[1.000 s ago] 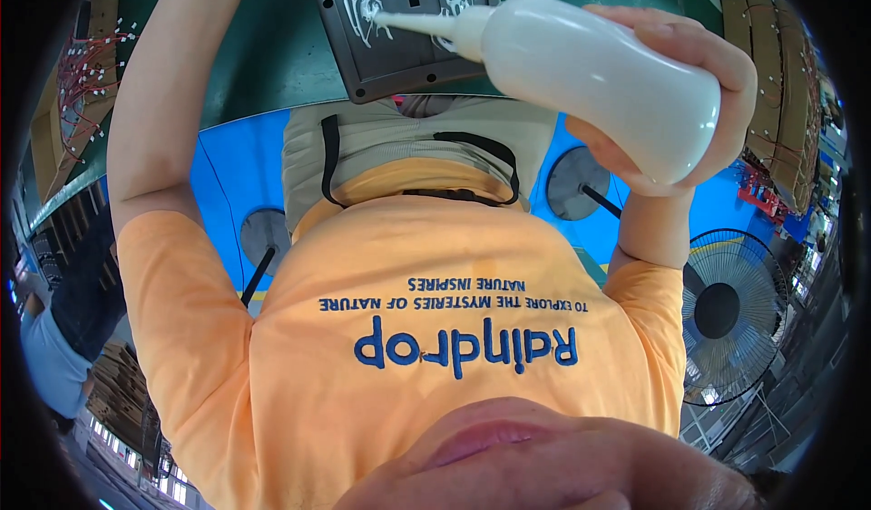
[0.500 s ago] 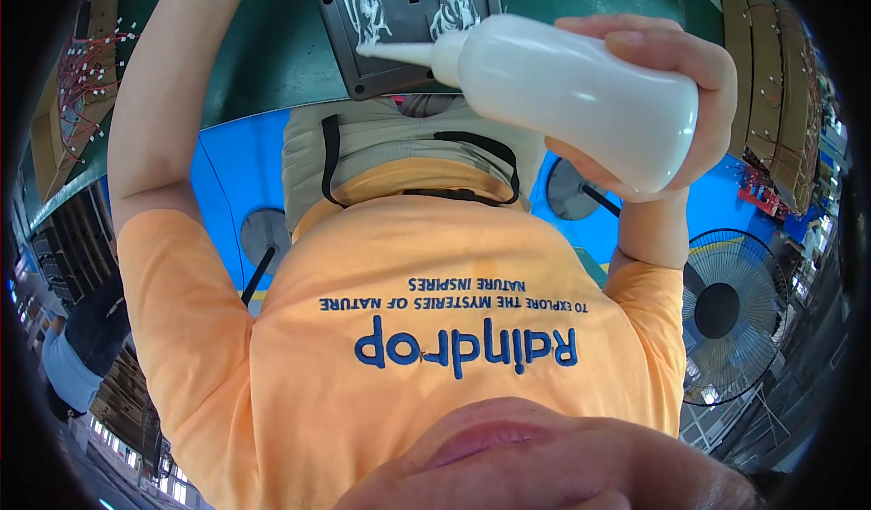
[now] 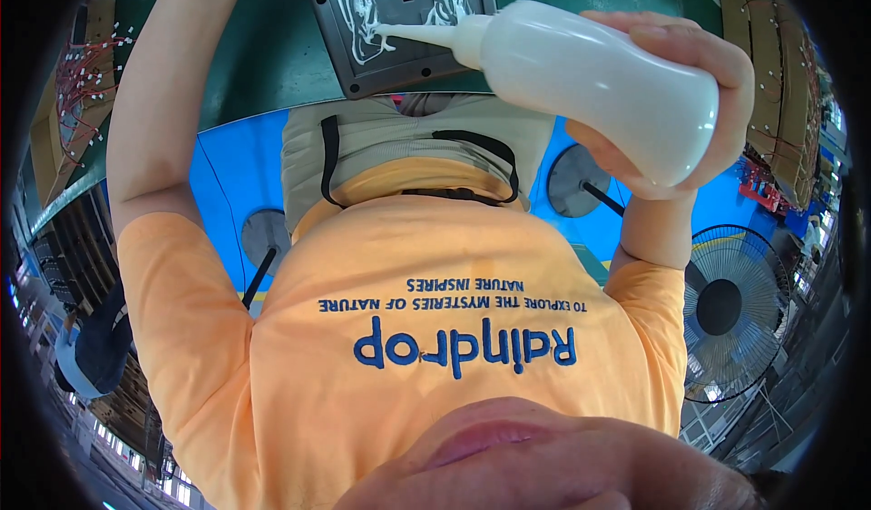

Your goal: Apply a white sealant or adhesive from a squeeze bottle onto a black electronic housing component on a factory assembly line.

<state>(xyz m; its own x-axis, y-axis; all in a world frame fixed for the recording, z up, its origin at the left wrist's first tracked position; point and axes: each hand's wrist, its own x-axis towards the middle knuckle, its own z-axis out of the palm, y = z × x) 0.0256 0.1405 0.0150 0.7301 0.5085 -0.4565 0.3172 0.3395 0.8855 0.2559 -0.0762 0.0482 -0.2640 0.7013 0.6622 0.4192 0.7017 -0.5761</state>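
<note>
Since the earlier frames the nozzle of the white squeeze bottle (image 3: 590,79) has crept leftward across the grey square plate (image 3: 399,24), from its right side toward the left part where white beads of paste already lie. The right hand (image 3: 676,102) wraps the fat rear end of the bottle, its grip closed round the belly with fingers over the top and thumb beneath, and the tip touches or nearly touches the plate's face. The bottle looks like soft, light plastic (its wall probably gives under a squeeze), so holding it at the wide belly suits both steering and pressing; it seems smooth and could slip if paste got on it. The plate appears stiff and flat, lying on the green worktop (image 3: 263,56). The left forearm (image 3: 159,120) reaches up past the plate's left side, but the left hand is out of the picture. An orange shirt (image 3: 435,328) fills the lower view, and a floor fan (image 3: 726,310) stands at the right.
</note>
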